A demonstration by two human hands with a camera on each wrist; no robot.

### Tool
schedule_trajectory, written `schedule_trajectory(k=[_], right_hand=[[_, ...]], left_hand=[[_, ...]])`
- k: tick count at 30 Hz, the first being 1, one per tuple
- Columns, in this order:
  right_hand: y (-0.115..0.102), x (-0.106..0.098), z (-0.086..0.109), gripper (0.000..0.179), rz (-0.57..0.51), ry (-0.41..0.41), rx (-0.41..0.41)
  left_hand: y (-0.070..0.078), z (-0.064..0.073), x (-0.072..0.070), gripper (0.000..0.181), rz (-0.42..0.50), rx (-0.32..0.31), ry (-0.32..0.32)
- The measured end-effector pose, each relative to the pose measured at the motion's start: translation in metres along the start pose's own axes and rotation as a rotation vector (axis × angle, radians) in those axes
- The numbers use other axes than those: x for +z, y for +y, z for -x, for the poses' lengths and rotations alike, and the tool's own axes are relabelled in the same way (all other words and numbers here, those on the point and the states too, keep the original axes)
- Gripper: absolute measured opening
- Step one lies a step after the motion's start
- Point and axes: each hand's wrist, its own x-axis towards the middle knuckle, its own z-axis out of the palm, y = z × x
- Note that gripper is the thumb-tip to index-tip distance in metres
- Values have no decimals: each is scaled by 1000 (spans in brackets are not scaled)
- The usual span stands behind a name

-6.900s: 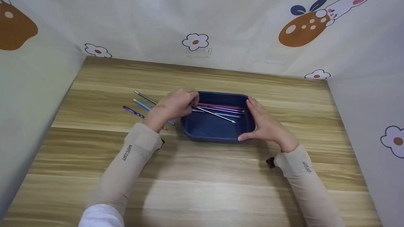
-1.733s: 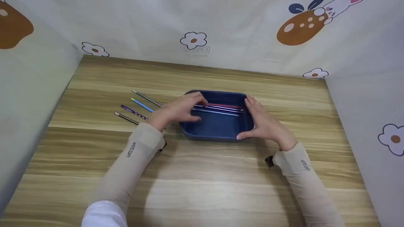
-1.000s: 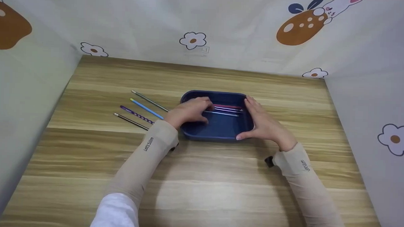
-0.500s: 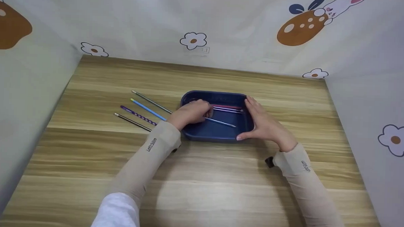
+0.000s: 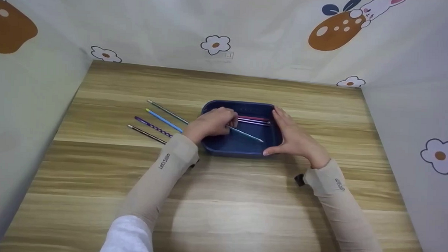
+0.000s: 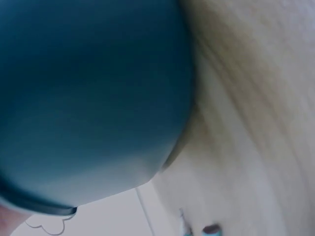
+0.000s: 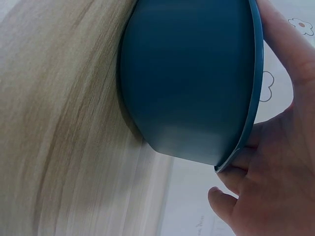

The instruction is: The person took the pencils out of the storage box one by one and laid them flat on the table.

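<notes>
My left hand (image 5: 215, 122) reaches over the left side of a dark blue rectangular box (image 5: 238, 153). Between its fingers is a light blue-grey pencil (image 5: 248, 134), slanting down to the right above the floor of the box. More pencils (image 5: 252, 121), reddish and purple, lie along the box's back side, partly hidden by that hand. My right hand (image 5: 296, 138) grips the box's right end, thumb on the front corner and fingers at the back one. The right wrist view shows those fingers (image 7: 243, 164) around the rim. In the left wrist view, the box wall (image 6: 93, 98) hides the left fingers.
Left of the box, several pencils lie side by side on the wooden table (image 5: 221, 215): grey-green (image 5: 167, 111), blue (image 5: 162, 119), purple spotted (image 5: 153, 127) and black (image 5: 147, 134). Patterned white cloth walls (image 5: 268, 41) border the table at the back and both sides.
My left hand has moved right, into the box, and closed on the light blue-grey pencil, whose right tip has swung toward the front. The right hand stays on the box.
</notes>
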Motion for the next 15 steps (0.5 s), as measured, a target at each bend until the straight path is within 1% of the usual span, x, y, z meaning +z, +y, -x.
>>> schedule_trajectory(k=[7,15], right_hand=[[0,-1,0,130,-5,2,1],[-1,0,0,129,-3,12,-24]], left_hand=[[0,11,-15,20,33,24,33],[-1,27,-32,21,110,74,147]])
